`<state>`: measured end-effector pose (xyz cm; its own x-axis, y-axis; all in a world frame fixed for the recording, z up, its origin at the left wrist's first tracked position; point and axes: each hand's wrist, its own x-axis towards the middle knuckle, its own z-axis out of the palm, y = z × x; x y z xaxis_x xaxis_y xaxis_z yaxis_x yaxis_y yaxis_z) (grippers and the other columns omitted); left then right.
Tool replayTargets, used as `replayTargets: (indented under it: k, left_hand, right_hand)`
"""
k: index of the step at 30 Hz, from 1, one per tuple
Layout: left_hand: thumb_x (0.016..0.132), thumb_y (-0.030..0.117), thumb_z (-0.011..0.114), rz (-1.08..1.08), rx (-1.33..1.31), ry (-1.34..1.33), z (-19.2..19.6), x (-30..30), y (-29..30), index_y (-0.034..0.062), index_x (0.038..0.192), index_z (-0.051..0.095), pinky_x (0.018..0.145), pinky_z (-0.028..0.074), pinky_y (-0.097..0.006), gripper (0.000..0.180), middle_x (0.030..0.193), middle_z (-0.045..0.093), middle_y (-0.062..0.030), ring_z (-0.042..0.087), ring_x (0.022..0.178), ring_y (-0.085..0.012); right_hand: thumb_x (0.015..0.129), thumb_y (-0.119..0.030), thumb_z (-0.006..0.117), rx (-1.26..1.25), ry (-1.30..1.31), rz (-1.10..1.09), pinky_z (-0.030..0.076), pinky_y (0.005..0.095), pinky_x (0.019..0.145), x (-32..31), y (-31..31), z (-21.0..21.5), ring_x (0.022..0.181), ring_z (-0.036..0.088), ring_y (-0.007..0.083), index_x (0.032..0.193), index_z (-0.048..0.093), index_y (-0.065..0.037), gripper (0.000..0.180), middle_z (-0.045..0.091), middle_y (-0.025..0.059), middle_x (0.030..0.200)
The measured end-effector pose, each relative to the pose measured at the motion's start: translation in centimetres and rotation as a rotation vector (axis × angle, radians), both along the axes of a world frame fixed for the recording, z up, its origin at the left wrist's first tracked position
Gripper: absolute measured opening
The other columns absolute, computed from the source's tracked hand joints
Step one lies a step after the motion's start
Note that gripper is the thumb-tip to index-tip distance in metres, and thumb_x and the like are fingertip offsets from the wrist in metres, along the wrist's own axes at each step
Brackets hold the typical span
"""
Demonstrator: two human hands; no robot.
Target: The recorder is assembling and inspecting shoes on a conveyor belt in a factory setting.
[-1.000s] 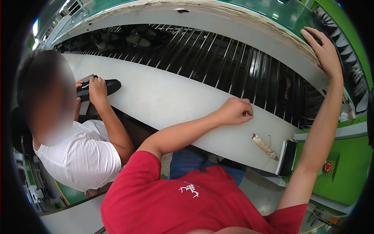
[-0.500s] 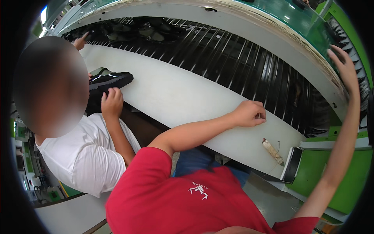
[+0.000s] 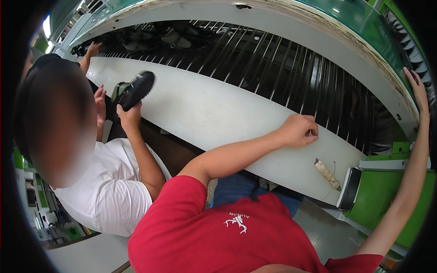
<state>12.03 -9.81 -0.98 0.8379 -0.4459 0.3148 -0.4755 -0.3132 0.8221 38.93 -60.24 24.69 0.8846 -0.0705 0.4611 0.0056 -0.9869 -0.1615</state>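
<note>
My left hand (image 3: pixel 298 130) rests on the white work ledge (image 3: pixel 214 109), beside the roller conveyor (image 3: pixel 277 68). Its fingers are curled in toward the thumb, and I see nothing in them. On the far right my right hand (image 3: pixel 417 89) reaches up to the rim of the green glass cover (image 3: pixel 364 32), fingers stretched out and near the dark bristles (image 3: pixel 413 52). A tape-wrapped stick-like tool (image 3: pixel 327 174), with a thin thread by it, lies on the ledge to the right of my left hand.
On my left a co-worker in a white shirt (image 3: pixel 114 186) holds a black shoe (image 3: pixel 136 88) above the ledge. Several dark shoes (image 3: pixel 175 40) sit on the rollers at the far left. A green machine panel (image 3: pixel 378 193) closes off the ledge's right end.
The co-worker has tilted the black shoe toe-up and gripped it from below. My right hand has shifted outward along the cover's rim. My left hand stays on the ledge, still curled.
</note>
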Motion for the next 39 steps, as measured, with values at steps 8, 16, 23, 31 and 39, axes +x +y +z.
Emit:
replayTargets:
  k: [8, 16, 23, 31, 39]
  left_hand:
    - [0.088, 0.018, 0.083, -0.003, 0.021, -0.028, -0.3, 0.1, 0.0, 0.0064, 0.091, 0.081, 0.068, 0.058, -0.033, 0.012, 0.091, 0.072, -0.007, 0.073, 0.073, -0.0196]
    - [0.088, 0.014, 0.083, -0.019, -0.02, 0.008, 0.0, 0.6, -0.3, 0.0055, 0.093, 0.081, 0.068, 0.058, -0.031, 0.01, 0.092, 0.073, -0.0068, 0.071, 0.073, -0.0186]
    - [0.089, 0.014, 0.083, -0.012, 0.018, -0.026, -1.0, 0.6, 0.0, 0.0057, 0.094, 0.081, 0.069, 0.058, -0.032, 0.011, 0.092, 0.073, -0.0079, 0.073, 0.077, -0.0219]
    - [0.093, 0.011, 0.082, -0.032, 0.072, 0.027, 0.4, -0.1, -0.1, 0.003, 0.1, 0.081, 0.076, 0.06, -0.03, 0.011, 0.099, 0.074, -0.0072, 0.074, 0.087, -0.0189]
    - [0.093, 0.005, 0.081, 0.026, -0.209, 0.228, -0.4, 1.7, 0.8, 0.0, 0.099, 0.08, 0.074, 0.06, -0.028, 0.008, 0.1, 0.073, -0.0087, 0.074, 0.083, -0.0167]
  right_hand:
    - [0.088, -0.073, 0.074, -0.052, -0.1, 0.033, 0.05, 0.0408, 0.111, -5.3, 6.8, 1.6, 0.129, 0.068, 0.0315, 0.148, 0.066, -0.006, 0.09, 0.072, 0.0196, 0.137]
    - [0.096, -0.064, 0.069, 0.036, -0.012, 0.087, 0.046, 0.0411, 0.116, -10.4, 15.6, 2.5, 0.138, 0.063, 0.0311, 0.154, 0.062, -0.015, 0.076, 0.067, 0.0187, 0.147]
    - [0.091, -0.028, 0.082, -0.025, -0.383, 0.487, 0.044, 0.0398, 0.118, -11.7, 16.6, 2.0, 0.137, 0.059, 0.0299, 0.156, 0.059, -0.017, 0.07, 0.06, 0.0132, 0.149]
    - [0.096, -0.057, 0.072, 0.066, -0.127, 0.204, 0.05, 0.0421, 0.111, -13.3, 17.3, 1.8, 0.129, 0.064, 0.0357, 0.145, 0.068, -0.009, 0.069, 0.063, 0.0203, 0.138]
    - [0.095, -0.042, 0.079, 0.095, -0.166, 0.293, 0.05, 0.0392, 0.107, -13.8, 17.8, 2.9, 0.123, 0.066, 0.0317, 0.134, 0.073, -0.003, 0.055, 0.067, 0.0163, 0.132]
